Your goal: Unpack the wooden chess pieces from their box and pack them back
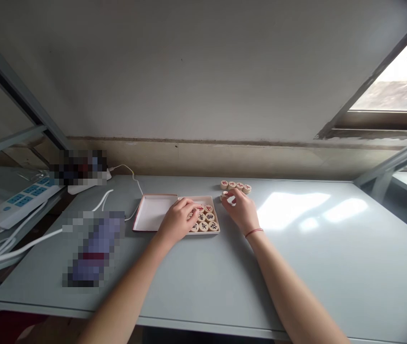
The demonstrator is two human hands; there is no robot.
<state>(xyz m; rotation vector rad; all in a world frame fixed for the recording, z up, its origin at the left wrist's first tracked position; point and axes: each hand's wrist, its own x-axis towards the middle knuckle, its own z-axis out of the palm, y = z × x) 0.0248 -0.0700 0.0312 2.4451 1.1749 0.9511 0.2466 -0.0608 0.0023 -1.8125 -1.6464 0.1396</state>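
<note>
Over the box (206, 233), the left hand (178, 220) touches discs (203, 226), grip unclear; the right hand's (243, 210) narrow grip meets another disc (223, 196), hold unclear; lifting wants light fingertips.

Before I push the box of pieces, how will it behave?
The box is low and wide, so it should slide, not tip. Packed with pieces, it may feel heavy for its size. The open lid, flat beside it, might drag along.

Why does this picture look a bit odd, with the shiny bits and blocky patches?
Head view: glare from window light whitens the desk at right; pixelated blocks hide items at left; the wall darkens toward the top.
</note>
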